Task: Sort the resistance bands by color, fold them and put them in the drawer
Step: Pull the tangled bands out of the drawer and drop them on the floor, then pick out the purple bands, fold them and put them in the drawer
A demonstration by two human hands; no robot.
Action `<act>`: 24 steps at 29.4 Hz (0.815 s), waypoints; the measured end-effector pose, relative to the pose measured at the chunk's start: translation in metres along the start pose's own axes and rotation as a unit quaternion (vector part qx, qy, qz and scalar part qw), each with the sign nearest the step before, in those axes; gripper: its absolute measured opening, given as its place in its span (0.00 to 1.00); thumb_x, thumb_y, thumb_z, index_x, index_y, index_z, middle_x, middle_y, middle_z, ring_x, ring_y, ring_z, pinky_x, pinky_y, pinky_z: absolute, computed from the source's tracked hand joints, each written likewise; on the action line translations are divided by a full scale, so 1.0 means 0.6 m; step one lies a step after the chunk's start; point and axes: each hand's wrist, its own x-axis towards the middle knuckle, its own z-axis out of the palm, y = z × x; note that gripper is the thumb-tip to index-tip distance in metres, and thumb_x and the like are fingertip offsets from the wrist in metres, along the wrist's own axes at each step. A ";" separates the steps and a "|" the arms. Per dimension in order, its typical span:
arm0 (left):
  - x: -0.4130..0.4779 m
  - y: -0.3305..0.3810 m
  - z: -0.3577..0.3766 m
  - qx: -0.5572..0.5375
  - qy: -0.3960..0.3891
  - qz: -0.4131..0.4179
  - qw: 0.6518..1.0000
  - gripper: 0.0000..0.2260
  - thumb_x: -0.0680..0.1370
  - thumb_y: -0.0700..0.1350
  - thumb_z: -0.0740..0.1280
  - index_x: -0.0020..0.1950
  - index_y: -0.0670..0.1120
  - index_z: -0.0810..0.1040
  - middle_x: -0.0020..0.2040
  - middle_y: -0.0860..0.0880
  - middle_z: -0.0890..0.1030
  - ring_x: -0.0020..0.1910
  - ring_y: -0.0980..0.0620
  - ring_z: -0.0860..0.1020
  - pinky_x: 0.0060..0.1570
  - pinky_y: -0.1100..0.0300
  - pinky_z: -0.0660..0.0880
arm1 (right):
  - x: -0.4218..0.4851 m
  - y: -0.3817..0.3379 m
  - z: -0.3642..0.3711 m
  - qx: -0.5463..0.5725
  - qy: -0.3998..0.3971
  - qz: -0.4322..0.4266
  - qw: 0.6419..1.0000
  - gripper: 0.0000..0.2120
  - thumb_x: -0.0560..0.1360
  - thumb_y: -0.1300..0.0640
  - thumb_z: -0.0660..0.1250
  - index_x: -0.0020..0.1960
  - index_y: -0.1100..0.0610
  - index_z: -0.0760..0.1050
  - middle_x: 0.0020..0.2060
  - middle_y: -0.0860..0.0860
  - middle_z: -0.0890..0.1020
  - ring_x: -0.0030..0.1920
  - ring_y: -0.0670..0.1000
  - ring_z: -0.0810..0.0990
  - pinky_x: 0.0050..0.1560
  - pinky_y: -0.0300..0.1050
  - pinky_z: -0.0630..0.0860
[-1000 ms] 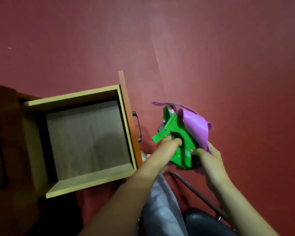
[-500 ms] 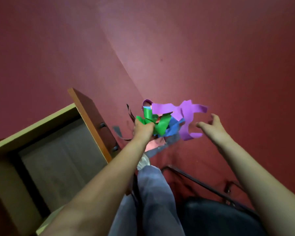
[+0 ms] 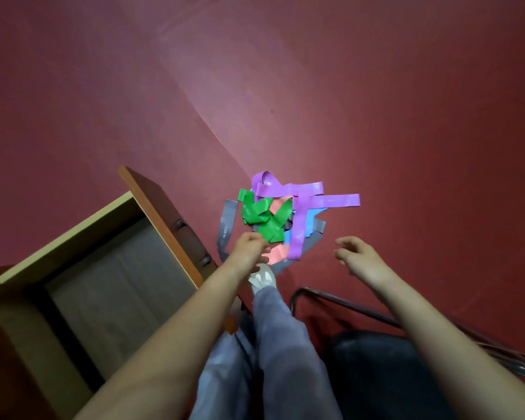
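Left fingers curled at green band edge, grip unclear; right fingers spread, beside band pile.

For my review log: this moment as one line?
bands: mixed heap on floor | left hand: at green band, grip unclear | right hand: open | drawer: open

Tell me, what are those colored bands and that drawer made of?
The bands look like thin rubber or latex: flat, floppy strips with a soft sheen. The drawer looks like laminated board, perhaps chipboard: pale plain edges, a wood-grain floor and a smooth reddish front.
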 end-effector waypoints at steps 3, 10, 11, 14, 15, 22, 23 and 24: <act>-0.013 -0.008 0.000 0.006 -0.026 0.004 1.000 0.11 0.77 0.33 0.54 0.42 0.49 0.67 0.35 0.51 0.73 0.23 0.60 0.74 0.30 0.67 0.62 | -0.012 -0.008 -0.001 0.014 -0.010 -0.028 0.999 0.13 0.74 0.67 0.60 0.59 0.64 0.72 0.47 0.55 0.73 0.37 0.47 0.71 0.37 0.33 0.64; -0.008 -0.020 0.028 -0.045 -0.036 -0.003 0.998 0.12 0.76 0.33 0.55 0.54 0.47 0.68 0.38 0.51 0.76 0.34 0.55 0.73 0.36 0.64 0.64 | -0.001 -0.023 -0.019 0.023 -0.066 -0.011 0.998 0.08 0.75 0.67 0.58 0.45 0.55 0.72 0.35 0.49 0.74 0.32 0.47 0.70 0.31 0.35 0.68; -0.003 -0.015 0.034 -0.056 -0.037 -0.006 0.998 0.12 0.76 0.33 0.55 0.54 0.47 0.68 0.38 0.51 0.76 0.34 0.55 0.73 0.36 0.64 0.64 | 0.014 -0.028 -0.021 0.014 -0.076 -0.006 0.997 0.10 0.75 0.67 0.57 0.41 0.54 0.71 0.34 0.49 0.74 0.32 0.47 0.70 0.31 0.36 0.68; 0.019 -0.003 0.042 -0.089 -0.018 -0.023 0.996 0.16 0.76 0.32 0.53 0.60 0.46 0.69 0.38 0.51 0.75 0.35 0.54 0.73 0.36 0.63 0.65 | 0.057 -0.040 -0.026 -0.019 -0.101 -0.002 0.995 0.13 0.76 0.65 0.58 0.35 0.53 0.69 0.32 0.51 0.73 0.30 0.47 0.70 0.27 0.34 0.68; 0.029 0.004 0.047 -0.105 -0.005 -0.030 0.994 0.17 0.76 0.33 0.53 0.63 0.45 0.68 0.38 0.51 0.75 0.35 0.54 0.73 0.36 0.63 0.65 | 0.079 -0.045 -0.030 -0.040 -0.116 -0.001 0.992 0.13 0.76 0.63 0.58 0.35 0.53 0.68 0.31 0.50 0.73 0.30 0.47 0.70 0.27 0.35 0.67; 0.132 0.051 0.093 -0.197 0.096 -0.009 0.976 0.12 0.76 0.32 0.52 0.50 0.47 0.69 0.37 0.49 0.75 0.26 0.57 0.76 0.33 0.63 0.63 | 0.242 -0.058 -0.051 -0.136 -0.174 -0.024 0.975 0.15 0.76 0.63 0.57 0.32 0.54 0.65 0.29 0.51 0.71 0.27 0.48 0.67 0.20 0.32 0.63; 0.172 0.058 0.106 -0.204 0.109 -0.002 0.973 0.11 0.76 0.32 0.52 0.49 0.46 0.69 0.36 0.49 0.75 0.22 0.59 0.75 0.32 0.63 0.64 | 0.279 -0.061 -0.049 -0.135 -0.169 -0.040 0.976 0.15 0.76 0.63 0.57 0.32 0.54 0.65 0.29 0.50 0.72 0.27 0.48 0.68 0.19 0.29 0.62; 0.208 0.059 0.120 -0.206 0.112 -0.005 0.972 0.11 0.76 0.32 0.53 0.49 0.46 0.69 0.36 0.49 0.75 0.19 0.61 0.74 0.30 0.64 0.64 | 0.317 -0.054 -0.044 -0.133 -0.161 -0.047 0.977 0.15 0.76 0.63 0.57 0.31 0.53 0.66 0.28 0.50 0.72 0.27 0.48 0.68 0.20 0.27 0.62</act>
